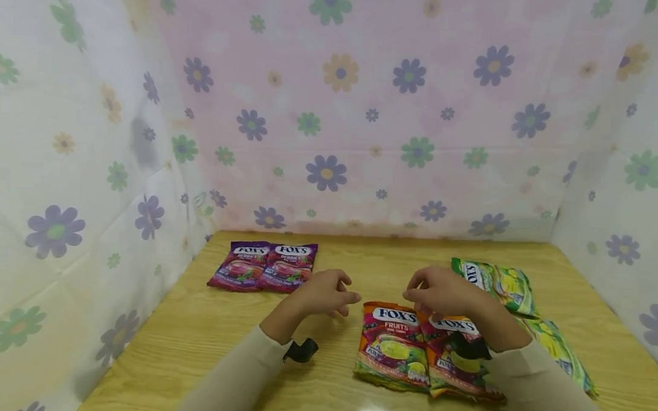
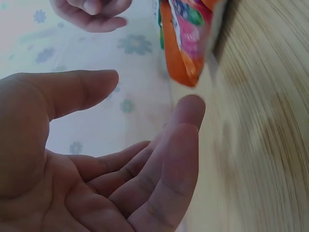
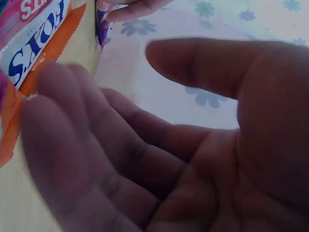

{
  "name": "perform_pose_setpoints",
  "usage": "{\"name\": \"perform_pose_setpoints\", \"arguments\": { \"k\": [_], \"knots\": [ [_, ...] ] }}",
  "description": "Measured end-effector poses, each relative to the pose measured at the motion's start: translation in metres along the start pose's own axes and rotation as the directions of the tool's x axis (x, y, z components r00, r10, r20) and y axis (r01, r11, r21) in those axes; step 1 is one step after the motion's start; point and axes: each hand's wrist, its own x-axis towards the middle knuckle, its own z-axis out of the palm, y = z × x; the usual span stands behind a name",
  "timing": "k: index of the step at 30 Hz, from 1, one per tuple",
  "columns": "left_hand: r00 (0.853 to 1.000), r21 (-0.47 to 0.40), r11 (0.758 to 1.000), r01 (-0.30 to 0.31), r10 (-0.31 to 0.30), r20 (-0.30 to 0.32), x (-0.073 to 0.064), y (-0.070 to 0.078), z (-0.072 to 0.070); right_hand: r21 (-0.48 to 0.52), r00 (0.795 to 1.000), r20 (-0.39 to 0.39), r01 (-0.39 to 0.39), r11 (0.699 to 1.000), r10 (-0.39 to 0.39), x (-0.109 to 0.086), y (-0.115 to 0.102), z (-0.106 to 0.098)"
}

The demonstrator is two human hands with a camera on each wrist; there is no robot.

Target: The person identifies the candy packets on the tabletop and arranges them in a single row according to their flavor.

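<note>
- Fruit candy bags (image 1: 395, 347), two, orange-edged, lay side by side at the table's (image 1: 194, 340) near middle.
- Right hand (image 1: 440, 291) hovered over their top edge, fingers loosely curved, holding nothing.
- Left hand (image 1: 323, 295) hung just beside them, fingers relaxed, empty.
- Purple bags (image 1: 264, 267) lay far left; green bags (image 1: 500, 284) right.

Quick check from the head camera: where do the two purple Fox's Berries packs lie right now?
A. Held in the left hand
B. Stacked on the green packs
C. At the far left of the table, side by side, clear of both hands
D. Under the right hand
C: the purple Berries packs lie side by side at the far left of the table, beyond the empty left hand.
</note>
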Motion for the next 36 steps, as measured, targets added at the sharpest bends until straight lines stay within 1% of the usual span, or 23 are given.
{"name": "perform_pose_setpoints", "arguments": {
  "k": [3,5,9,13,15,17,21,25,28,36],
  "knots": [
    [0.999,-0.033,0.999,0.013,-0.012,0.047,0.001,0.003,0.007,-0.019,0.999,0.038,-0.035,0.999,0.035,-0.003,0.003,0.003],
    [0.997,-0.035,0.999,0.029,-0.026,0.072,-0.001,0.005,0.009,-0.034,0.998,0.049,-0.032,0.999,0.034,-0.003,0.004,0.006],
    [0.994,-0.032,0.998,0.054,-0.051,0.099,-0.006,0.004,0.008,-0.045,0.998,0.046,-0.029,0.999,0.031,-0.001,0.002,0.010],
    [0.987,-0.020,0.999,0.048,-0.045,0.154,-0.008,0.004,0.007,-0.054,0.998,0.040,-0.055,0.997,0.057,-0.001,0.001,0.013],
    [0.982,-0.011,0.999,0.047,-0.044,0.185,-0.009,0.003,0.007,-0.052,0.997,0.046,-0.053,0.997,0.055,-0.002,0.000,0.014],
    [0.978,-0.004,0.999,0.050,-0.049,0.201,-0.009,0.003,0.008,-0.048,0.998,0.050,-0.048,0.998,0.050,-0.002,0.000,0.016],
    [0.976,0.004,0.998,0.056,-0.055,0.212,-0.008,0.002,0.010,-0.044,0.998,0.047,-0.032,0.999,0.034,-0.004,0.000,0.021],
    [0.972,-0.011,0.999,0.041,-0.038,0.230,-0.008,0.001,0.012,-0.027,0.998,0.052,-0.017,0.999,0.018,-0.003,-0.001,0.025],
    [0.971,-0.027,0.999,0.039,-0.032,0.235,-0.007,0.000,0.012,0.007,0.998,0.060,-0.008,1.000,0.008,-0.002,-0.002,0.027],
    [0.979,-0.034,0.996,0.085,-0.077,0.189,-0.008,-0.003,0.006,0.099,0.997,0.075,0.028,0.995,-0.036,0.004,0.001,0.030]
  ]
}}
